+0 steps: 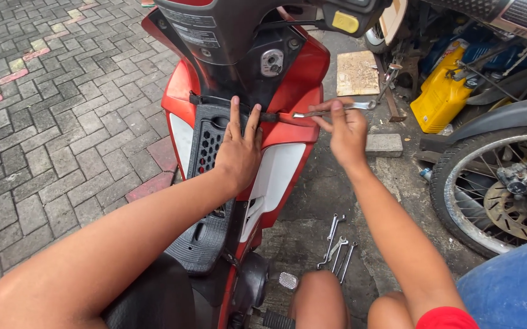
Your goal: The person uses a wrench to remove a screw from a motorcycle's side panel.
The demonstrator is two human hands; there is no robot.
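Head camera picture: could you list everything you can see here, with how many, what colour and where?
scooter: one, red with black footboard and white side panels, centre
wrench: one, silver, in the right hand, over the scooter's right side
spare wrenches: several, silver, on the ground near the knee
jerry can: one, yellow, upper right
motorcycle wheel: one, black tyre with brake disc, right edge
concrete block: one, grey, on the ground beside the scooter
wooden board: one, tan, behind the block
brick paving: grey, left
left hand: flat on the footboard
right hand: gripping the wrench
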